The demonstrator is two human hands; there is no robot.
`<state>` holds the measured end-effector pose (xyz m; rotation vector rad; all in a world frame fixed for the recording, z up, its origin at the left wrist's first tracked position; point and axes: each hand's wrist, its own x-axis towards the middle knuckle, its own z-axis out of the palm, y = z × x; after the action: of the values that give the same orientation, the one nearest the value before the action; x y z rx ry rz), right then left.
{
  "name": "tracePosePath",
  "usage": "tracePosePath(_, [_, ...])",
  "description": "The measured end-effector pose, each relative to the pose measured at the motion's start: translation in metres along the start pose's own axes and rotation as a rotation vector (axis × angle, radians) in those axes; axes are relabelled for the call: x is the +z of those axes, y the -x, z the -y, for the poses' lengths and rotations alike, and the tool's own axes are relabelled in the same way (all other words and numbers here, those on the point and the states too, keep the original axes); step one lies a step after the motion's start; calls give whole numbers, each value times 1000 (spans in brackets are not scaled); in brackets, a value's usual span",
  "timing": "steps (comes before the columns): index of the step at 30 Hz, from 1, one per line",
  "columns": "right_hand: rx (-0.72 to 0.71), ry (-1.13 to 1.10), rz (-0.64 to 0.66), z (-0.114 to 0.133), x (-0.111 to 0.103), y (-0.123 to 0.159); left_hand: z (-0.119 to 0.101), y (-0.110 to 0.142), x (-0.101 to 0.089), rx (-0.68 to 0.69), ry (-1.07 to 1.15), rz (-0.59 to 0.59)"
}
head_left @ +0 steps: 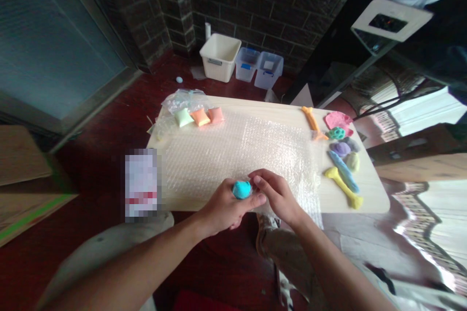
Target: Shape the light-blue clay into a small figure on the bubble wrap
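A turquoise lump of modelling clay (241, 189) sits in my left hand (222, 209), whose fingers are wrapped round it above the near edge of the table. Close to the lump's right side is my right hand (275, 194), its thumb and fingertips drawn together. A small clear glint shows by those fingertips, but I cannot make out what they pinch. Beneath both hands lies a sheet of bubble wrap (219, 150), spread over the middle of the table (370, 189).
Green, orange and coral packets (200, 117) lie by clear plastic bags (182, 102) at the back left. Several shaped clay pieces, including a yellow bone shape (343, 187), line the right side. A white basket (220, 58) and clear bins (269, 70) stand behind on the floor.
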<state>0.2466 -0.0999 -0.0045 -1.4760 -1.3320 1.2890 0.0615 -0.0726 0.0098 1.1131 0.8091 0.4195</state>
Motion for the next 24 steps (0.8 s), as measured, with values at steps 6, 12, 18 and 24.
tracePosePath(6, [-5, -15, -2, 1, 0, 1, -3, -2, -3, 131, -108, -19])
tracePosePath(12, [-11, -26, -3, 1, 1, 2, -3, -2, -4, 136, -57, -79])
tracePosePath(18, [-32, 4, 1, 1, 0, 1, 1, -7, -4, 51, 39, -162])
tracePosePath(24, [-73, -121, 12, 5, 4, 3, 5, -13, -5, 86, 325, -89])
